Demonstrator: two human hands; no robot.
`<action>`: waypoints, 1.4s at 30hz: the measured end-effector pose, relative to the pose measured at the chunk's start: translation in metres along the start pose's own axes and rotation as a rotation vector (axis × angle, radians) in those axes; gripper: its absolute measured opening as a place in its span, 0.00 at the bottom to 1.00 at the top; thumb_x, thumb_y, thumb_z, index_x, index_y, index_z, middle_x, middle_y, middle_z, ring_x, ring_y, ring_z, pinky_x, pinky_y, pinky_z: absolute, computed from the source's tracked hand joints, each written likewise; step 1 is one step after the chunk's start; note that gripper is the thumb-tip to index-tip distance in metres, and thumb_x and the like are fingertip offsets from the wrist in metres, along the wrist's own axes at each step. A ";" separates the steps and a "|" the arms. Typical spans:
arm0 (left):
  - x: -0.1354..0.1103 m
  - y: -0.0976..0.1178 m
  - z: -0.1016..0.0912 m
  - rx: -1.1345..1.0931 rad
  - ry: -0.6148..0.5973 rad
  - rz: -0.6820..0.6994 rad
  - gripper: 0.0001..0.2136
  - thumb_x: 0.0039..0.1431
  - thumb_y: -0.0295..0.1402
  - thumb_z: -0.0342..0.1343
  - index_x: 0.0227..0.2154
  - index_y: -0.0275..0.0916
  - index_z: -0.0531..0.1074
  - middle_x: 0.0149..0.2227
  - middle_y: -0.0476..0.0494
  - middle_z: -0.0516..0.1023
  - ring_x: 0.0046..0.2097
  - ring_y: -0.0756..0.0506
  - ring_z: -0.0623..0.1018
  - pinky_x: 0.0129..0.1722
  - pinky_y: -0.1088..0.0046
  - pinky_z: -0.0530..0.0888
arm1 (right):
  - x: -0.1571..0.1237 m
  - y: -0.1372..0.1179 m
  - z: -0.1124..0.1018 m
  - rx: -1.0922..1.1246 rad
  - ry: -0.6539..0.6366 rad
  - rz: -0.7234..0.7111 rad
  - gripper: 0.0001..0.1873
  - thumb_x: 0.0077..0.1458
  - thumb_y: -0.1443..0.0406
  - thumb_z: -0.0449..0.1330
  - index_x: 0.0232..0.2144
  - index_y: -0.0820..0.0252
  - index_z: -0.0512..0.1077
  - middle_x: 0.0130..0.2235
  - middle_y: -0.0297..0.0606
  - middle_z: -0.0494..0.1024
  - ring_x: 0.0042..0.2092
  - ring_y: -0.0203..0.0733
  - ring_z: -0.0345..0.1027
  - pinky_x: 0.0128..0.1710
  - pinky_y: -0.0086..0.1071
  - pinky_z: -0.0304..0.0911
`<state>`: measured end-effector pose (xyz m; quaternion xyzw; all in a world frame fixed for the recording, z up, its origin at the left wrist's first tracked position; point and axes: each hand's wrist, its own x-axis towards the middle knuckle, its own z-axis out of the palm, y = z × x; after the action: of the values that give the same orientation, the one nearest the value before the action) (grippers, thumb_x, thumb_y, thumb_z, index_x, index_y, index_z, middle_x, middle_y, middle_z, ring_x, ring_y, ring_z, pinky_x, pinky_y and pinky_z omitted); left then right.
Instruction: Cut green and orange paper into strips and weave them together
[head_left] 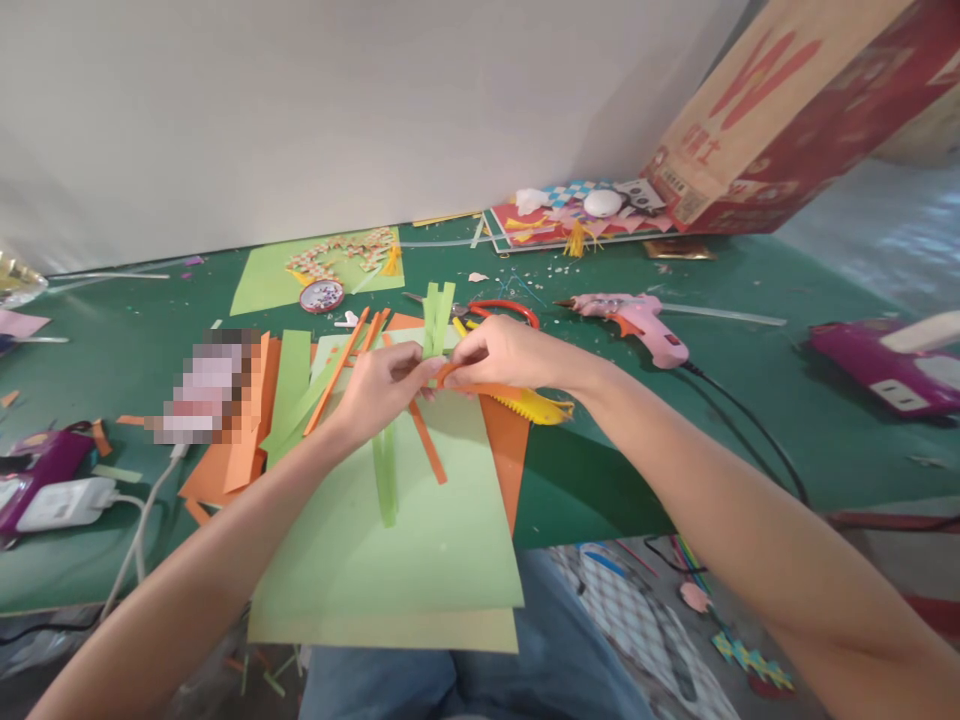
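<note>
Just above the light green paper sheets (420, 560), my two hands meet over folded paper strips. My left hand (390, 385) pinches the lower end of the upright green paper strips (437, 315). Fingers of my right hand (499, 352) close on an orange paper strip (491, 388) folded against the green ones. The exact fold is partly hidden by my fingertips. Loose orange strips (427, 440) and green strips (385, 480) lie on the sheets below. Red-handled pliers (510, 310) and a yellow toothed piece (544, 407) lie behind and beside my right hand.
A pink glue gun (637, 325) with a black cord lies to the right. Purple power strips (862, 360) sit at both ends of the green table (600, 480). A paper bag (757, 110) stands at the back right. Orange sheets (240, 430) and a round container (322, 295) are left.
</note>
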<state>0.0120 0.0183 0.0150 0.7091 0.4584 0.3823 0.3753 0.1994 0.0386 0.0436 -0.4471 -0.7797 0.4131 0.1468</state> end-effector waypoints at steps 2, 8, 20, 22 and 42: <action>0.000 0.000 0.000 -0.026 -0.028 -0.017 0.23 0.54 0.46 0.58 0.15 0.40 0.55 0.18 0.54 0.58 0.23 0.48 0.77 0.23 0.74 0.73 | 0.000 0.001 0.000 0.000 0.002 0.002 0.15 0.50 0.60 0.61 0.17 0.61 0.70 0.19 0.31 0.66 0.22 0.29 0.51 0.23 0.31 0.44; -0.001 0.003 -0.002 0.027 0.012 0.010 0.20 0.56 0.45 0.57 0.16 0.40 0.60 0.20 0.51 0.68 0.24 0.47 0.78 0.24 0.73 0.71 | -0.001 0.004 -0.002 0.065 -0.012 -0.024 0.16 0.51 0.57 0.61 0.19 0.62 0.74 0.19 0.32 0.69 0.21 0.29 0.51 0.22 0.30 0.44; -0.001 0.002 -0.003 -0.038 0.026 0.006 0.18 0.57 0.44 0.58 0.18 0.39 0.64 0.21 0.50 0.72 0.25 0.48 0.79 0.26 0.75 0.74 | -0.001 0.001 -0.005 0.063 0.049 0.010 0.16 0.50 0.58 0.63 0.17 0.61 0.73 0.18 0.32 0.71 0.20 0.28 0.54 0.22 0.29 0.48; 0.000 0.002 -0.004 -0.044 0.034 -0.004 0.17 0.56 0.43 0.58 0.18 0.39 0.66 0.22 0.48 0.75 0.25 0.49 0.79 0.28 0.74 0.76 | -0.001 0.002 -0.006 0.061 0.060 0.014 0.16 0.49 0.57 0.63 0.17 0.61 0.74 0.20 0.33 0.73 0.22 0.30 0.59 0.24 0.29 0.50; 0.014 0.000 -0.022 -0.316 0.500 -0.044 0.15 0.58 0.38 0.60 0.20 0.39 0.65 0.20 0.52 0.76 0.20 0.53 0.75 0.24 0.78 0.72 | 0.005 0.008 0.002 0.025 0.514 -0.035 0.15 0.56 0.61 0.58 0.20 0.61 0.73 0.21 0.35 0.74 0.25 0.35 0.67 0.32 0.32 0.61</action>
<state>-0.0033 0.0356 0.0269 0.5155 0.4865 0.6038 0.3647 0.2004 0.0437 0.0357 -0.5220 -0.7192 0.2927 0.3529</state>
